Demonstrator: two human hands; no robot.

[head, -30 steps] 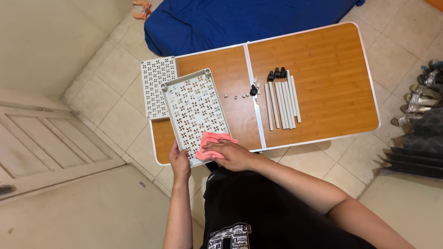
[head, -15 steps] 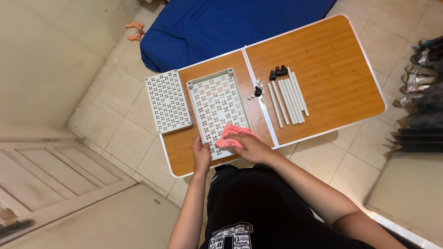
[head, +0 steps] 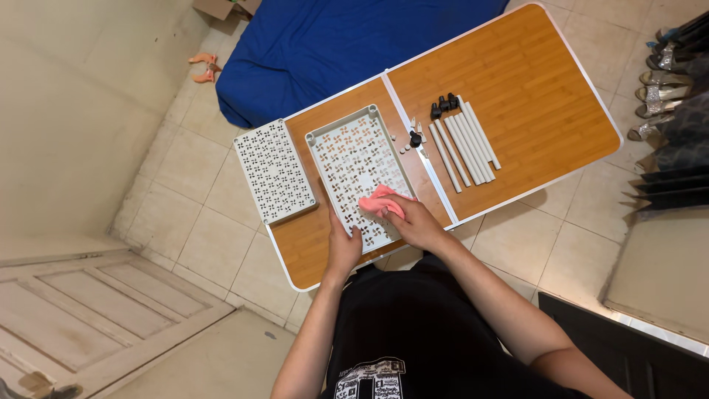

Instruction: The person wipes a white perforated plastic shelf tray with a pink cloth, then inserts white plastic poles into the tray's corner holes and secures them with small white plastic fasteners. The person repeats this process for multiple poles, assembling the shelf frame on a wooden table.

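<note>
On the wooden bench (head: 517, 81), a white perforated tray (head: 354, 166) lies flat. The right hand (head: 415, 220) presses a pink cloth (head: 378, 201) onto the tray's near half, fingers closed over it. The left hand (head: 343, 247) grips the tray's near edge. A second perforated tray (head: 273, 170) sits just beside it; white tubes (head: 465, 144) and what look like small black caps (head: 443, 106) lie well apart.
</note>
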